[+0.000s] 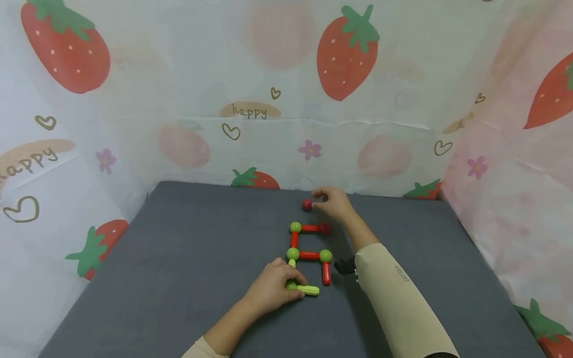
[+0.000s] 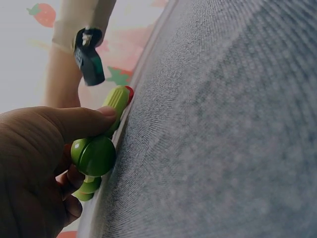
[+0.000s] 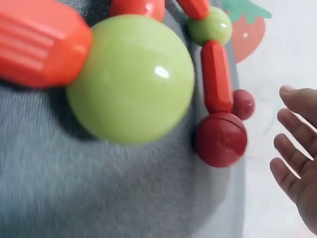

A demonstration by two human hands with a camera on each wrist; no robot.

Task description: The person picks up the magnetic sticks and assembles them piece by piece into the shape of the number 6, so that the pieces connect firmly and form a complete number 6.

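Observation:
Red and yellow-green rods join green balls and a dark red ball into a figure lying flat. At its near end my left hand pinches a yellow-green rod beside a green ball; the thumb lies along the rod in the left wrist view. My right hand reaches past the far end, beside a loose red ball. Its fingers are spread and apart from that ball in the right wrist view. One red rod points toward me from the right-hand green ball.
The figure lies on a dark grey cloth-covered table. Behind and at both sides hangs a pale curtain with printed strawberries. A black wrist device sits below my right forearm, close to the figure's right side.

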